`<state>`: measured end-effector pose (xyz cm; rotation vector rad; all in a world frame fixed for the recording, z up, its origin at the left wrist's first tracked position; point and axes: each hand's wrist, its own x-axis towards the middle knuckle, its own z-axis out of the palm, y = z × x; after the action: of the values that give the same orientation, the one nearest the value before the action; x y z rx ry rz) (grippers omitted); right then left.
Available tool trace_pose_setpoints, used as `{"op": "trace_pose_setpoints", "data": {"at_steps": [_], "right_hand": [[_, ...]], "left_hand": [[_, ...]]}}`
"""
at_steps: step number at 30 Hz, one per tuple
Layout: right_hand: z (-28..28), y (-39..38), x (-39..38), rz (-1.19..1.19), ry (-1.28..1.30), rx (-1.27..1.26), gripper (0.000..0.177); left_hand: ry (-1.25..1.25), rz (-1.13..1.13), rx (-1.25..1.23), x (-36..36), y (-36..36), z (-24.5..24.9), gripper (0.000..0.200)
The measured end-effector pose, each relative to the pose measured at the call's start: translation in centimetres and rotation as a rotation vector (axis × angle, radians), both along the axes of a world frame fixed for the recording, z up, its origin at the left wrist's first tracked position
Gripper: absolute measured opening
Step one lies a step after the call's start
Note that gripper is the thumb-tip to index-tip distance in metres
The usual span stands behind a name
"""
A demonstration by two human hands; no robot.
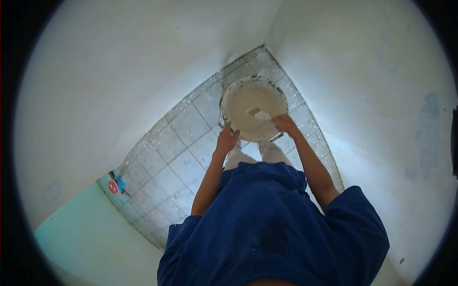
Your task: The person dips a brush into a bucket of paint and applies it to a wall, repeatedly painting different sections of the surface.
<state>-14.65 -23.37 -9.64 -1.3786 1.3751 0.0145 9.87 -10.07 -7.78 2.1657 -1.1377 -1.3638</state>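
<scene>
A round bucket (223,102) with a crusted, splattered rim stands on the floor in front of my legs. Pale cream paste (248,97) fills much of it. My left hand (228,138) grips the near left part of the bucket's rim, thumb and fingers around the edge. Over the right side of the bucket, my right hand (285,124) is closed on the handle end of a putty knife (261,115). The putty knife points left, and its flat end dips into the paste. Paste covers the blade, so its exact shape is hidden.
Pale walls (143,71) meet in a corner just beyond the bucket. The tiled floor (186,126) is flecked with white splashes. At the left, a small red and blue item (116,185) lies by the wall's edge near a green-tinted surface (76,229).
</scene>
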Motion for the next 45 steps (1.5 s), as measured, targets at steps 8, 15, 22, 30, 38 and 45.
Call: {"op": "trace_pose_setpoints", "data": {"at_steps": [8, 15, 22, 30, 38, 45], "right_hand": [[-0.7, 5.6, -4.5, -0.117, 0.023, -0.18, 0.041], [8.0, 4.3, -2.9, -0.498, -0.202, -0.066, 0.024], [11.7, -1.5, -4.8, -0.333, -0.358, -0.241, 0.022], [12.8, -5.9, -7.5, -0.063, -0.245, -0.271, 0.028], [12.1, -2.2, -7.6, -0.079, -0.167, -0.168, 0.03], [10.8, 1.9, -5.9, -0.215, -0.13, -0.173, 0.029]], "left_hand": [[-0.032, -0.194, -0.022, 1.9, -1.0, -1.2, 0.065], [0.004, -0.257, -0.1, 2.4, -5.4, 4.9, 0.059], [-0.155, -0.183, -0.553, -0.3, -11.7, 15.0, 0.042], [0.026, 0.086, -0.53, -6.3, -12.4, 14.7, 0.037], [0.093, 0.22, -0.434, -5.6, -5.2, 10.1, 0.037], [-0.132, 0.493, -0.323, -4.8, 0.5, -0.7, 0.073]]}}
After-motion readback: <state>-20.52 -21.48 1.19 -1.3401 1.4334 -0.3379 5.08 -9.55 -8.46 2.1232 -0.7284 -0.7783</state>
